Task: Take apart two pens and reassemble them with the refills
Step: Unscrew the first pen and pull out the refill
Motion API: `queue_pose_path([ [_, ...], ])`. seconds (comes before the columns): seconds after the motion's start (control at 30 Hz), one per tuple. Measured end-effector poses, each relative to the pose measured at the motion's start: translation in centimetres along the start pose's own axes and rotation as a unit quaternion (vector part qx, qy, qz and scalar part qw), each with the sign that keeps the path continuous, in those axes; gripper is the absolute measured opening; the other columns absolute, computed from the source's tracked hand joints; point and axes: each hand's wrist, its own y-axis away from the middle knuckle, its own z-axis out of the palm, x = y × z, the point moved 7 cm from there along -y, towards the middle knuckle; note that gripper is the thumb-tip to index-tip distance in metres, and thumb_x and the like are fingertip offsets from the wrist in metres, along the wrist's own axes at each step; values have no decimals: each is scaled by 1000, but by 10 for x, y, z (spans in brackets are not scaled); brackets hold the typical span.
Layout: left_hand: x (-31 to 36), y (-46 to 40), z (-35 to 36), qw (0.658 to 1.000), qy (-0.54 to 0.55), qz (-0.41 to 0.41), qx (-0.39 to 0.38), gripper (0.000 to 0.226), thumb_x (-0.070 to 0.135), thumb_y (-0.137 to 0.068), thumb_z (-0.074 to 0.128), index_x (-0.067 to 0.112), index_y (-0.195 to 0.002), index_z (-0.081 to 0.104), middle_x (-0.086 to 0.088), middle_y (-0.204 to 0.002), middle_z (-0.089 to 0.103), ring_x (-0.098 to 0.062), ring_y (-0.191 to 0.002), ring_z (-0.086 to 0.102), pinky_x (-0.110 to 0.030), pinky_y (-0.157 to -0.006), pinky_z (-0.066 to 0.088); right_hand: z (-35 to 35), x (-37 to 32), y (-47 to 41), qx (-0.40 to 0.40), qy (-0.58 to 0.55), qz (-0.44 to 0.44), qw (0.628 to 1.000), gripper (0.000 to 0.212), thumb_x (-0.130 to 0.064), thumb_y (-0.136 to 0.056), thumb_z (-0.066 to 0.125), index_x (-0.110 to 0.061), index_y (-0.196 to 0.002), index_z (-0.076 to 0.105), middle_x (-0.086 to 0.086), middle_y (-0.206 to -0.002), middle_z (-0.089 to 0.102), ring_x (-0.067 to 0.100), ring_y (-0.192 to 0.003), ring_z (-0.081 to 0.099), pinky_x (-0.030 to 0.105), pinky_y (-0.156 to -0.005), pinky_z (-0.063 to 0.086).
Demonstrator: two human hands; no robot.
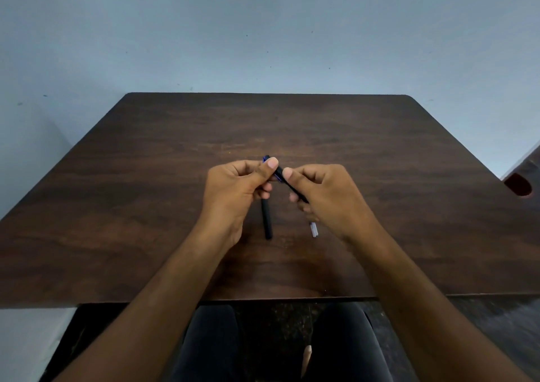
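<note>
Dark wood table [380, 206], blue-grey wall behind. One pen [280, 172] is held above the middle of the table, between both hands, slanting from upper left to lower right. The left hand [233, 190] pinches its upper end, where a blue part shows, with thumb and curled fingers. The right hand [324, 196] is wrapped round the black barrel lower down, thumb pressed along it.

A second black pen [266, 220] lies flat on the table just below the left hand, untouched, pointing towards the person. A small pale piece [313, 229], perhaps a refill end or a cap, lies beside the right wrist; what it is cannot be told.

Judged step: the held pen is being pulled or unscrewed apart. Whether the joint has begun to open cannot be seen; it is hidden by the thumbs.

Notes for doing it well:
- Grips are best kept close to the joint, so the barrel is not bent.
- Twist is best tried first, then a straight pull along the axis.
- Work is best kept low over the table, so a loosened refill or spring is caught.
- Freed parts are best laid apart from the other pen's.
</note>
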Motion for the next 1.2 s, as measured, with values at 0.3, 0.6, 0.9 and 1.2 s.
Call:
queue_pose_path([
  [0.3,8,-4,1,1000,-8,3,-12,18,21,-79,80,4,-81,77,-8,-71,75,-9,-58,63,-21,-53,51,-7,-10,-7,21,33,-71,997,42,-29,-100,61,10,-89,73,3,-52,42,16,-49,35,33,-54,37],
  [0.6,9,-1,1,1000,-11,4,-6,20,21,-80,80,2,-85,77,-8,-72,75,-8,-58,63,-19,-53,50,-5,-13,-4,32,49,-79,995,28,-28,-99,62,-10,-91,81,5,-51,49,10,-47,39,28,-54,44],
  [0.9,2,-3,-1,1000,-15,-7,8,21,21,-78,82,2,-87,77,-10,-75,77,-7,-58,64,-19,-54,51,-1,0,-4,32,49,-72,996,25,-27,-100,62,-12,-109,79,-33,-39,46,-17,-45,49,6,-51,39],
  [1.2,-5,-7,-19,997,37,-39,51,15,19,-82,79,3,-81,77,-4,-67,71,-6,-54,55,-18,-51,48,6,7,-1,0,42,3,999,41,-35,-98,63,-14,-64,75,2,-50,45,15,-46,35,34,-54,34],
])
